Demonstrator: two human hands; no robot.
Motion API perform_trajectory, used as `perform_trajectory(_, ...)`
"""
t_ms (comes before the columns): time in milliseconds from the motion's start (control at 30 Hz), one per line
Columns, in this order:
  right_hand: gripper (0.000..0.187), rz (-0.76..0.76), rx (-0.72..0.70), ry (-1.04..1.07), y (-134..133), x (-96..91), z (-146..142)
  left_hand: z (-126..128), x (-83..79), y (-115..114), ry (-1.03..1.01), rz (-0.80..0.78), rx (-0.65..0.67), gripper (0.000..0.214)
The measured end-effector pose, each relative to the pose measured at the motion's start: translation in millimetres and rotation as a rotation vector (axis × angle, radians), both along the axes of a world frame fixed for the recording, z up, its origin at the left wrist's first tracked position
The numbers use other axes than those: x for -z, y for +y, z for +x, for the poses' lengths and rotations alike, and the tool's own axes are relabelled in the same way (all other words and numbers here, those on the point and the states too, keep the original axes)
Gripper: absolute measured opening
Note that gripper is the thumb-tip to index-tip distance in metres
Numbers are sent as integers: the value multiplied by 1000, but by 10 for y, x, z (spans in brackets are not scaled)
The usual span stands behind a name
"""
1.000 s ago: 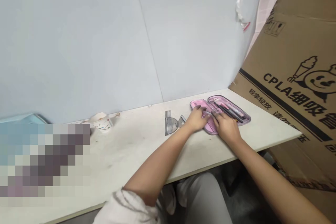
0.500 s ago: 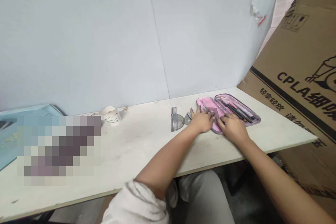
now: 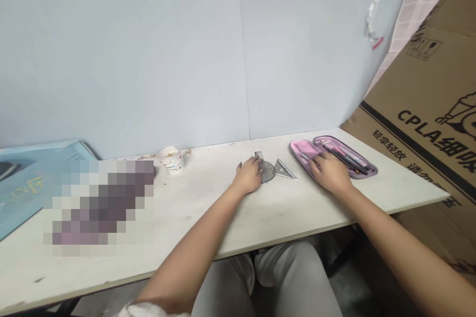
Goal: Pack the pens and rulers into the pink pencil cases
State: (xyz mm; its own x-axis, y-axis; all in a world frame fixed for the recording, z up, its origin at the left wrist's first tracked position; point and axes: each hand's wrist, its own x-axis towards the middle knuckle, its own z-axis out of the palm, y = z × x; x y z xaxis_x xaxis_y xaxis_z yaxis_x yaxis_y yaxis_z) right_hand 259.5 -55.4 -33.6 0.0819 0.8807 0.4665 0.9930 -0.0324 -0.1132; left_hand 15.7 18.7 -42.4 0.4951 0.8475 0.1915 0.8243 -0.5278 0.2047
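An open pink pencil case [image 3: 332, 156] with a purple rim lies at the right of the white table top [image 3: 208, 218], holding several dark pens. My right hand [image 3: 330, 172] rests on its near half, and I cannot tell if the fingers pinch anything. My left hand [image 3: 248, 176] lies over the near end of a clear grey ruler [image 3: 258, 155], against a clear grey protractor [image 3: 267, 172]. A clear triangular set square [image 3: 284, 171] sits just right of the protractor, between my hands.
A small paper cup [image 3: 171, 158] stands at the back of the table, and a blue folder [image 3: 29, 178] lies at the far left beside a pixelated patch [image 3: 98, 203]. A large printed cardboard box [image 3: 420, 109] stands past the right end, with a pale wall panel [image 3: 148, 49] behind.
My left hand has moved left off the pencil case onto the ruler and protractor, and the set square now shows uncovered. The view has swung, shifting everything rightward in frame.
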Motion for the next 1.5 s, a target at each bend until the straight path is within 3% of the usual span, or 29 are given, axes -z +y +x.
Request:
perform_trajectory(133, 36, -57, -157, -34, 64, -47, -427, -87, 43, -77, 91, -73, 134, 47)
perform_trajectory(267, 35, -126, -295, -93, 132, -38, -765, -242, 50, -108, 126, -106, 156, 48)
perform_trajectory(467, 34, -214, -321, -47, 275, -6, -1030, -578, 21, -133, 137, -68, 133, 45)
perform_trajectory(733, 33, -297, -291, 353, 480, 52, -1313, -700, -23, -247, 144, 7, 90, 41)
perform_trajectory(900, 43, -295, -215, 628, 565, 77, -1378, -669, 33, -276, 123, -17, 57, 44)
perform_trajectory(1100, 36, -260, -248, 856, 581, 159, -1510, -645, 79, -310, 84, -42, 10, 47)
perform_trajectory(1300, 35, -55, -399, 1027, 540, 123, -1332, -462, -13, -356, 69, 55, -4, 52)
perform_trajectory(1500, 32, 174, -365, 1060, 413, 49, -644, 230, -139, -351, 42, 82, 95, 53)
